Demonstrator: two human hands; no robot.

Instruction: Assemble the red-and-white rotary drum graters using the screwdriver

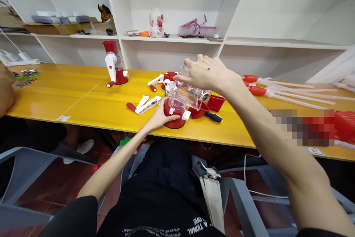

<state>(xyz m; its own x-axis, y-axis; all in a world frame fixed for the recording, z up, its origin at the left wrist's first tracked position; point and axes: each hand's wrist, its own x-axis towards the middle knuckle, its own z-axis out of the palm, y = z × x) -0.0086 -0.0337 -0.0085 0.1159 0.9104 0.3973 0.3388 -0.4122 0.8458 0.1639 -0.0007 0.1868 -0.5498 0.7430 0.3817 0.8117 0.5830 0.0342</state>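
Yellow wooden counter [88, 98] beneath, the left hand [160, 116] clasps a round red plastic base [179, 110], best braced while the right hand [208, 72] grips a transparent plastic housing [193, 98].

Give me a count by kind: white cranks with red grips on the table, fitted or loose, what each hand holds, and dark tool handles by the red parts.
White cranks with red grips: 3
Red base in the left hand: 1
Clear housing in the right hand: 1
Dark tool handle: 1
Total: 6
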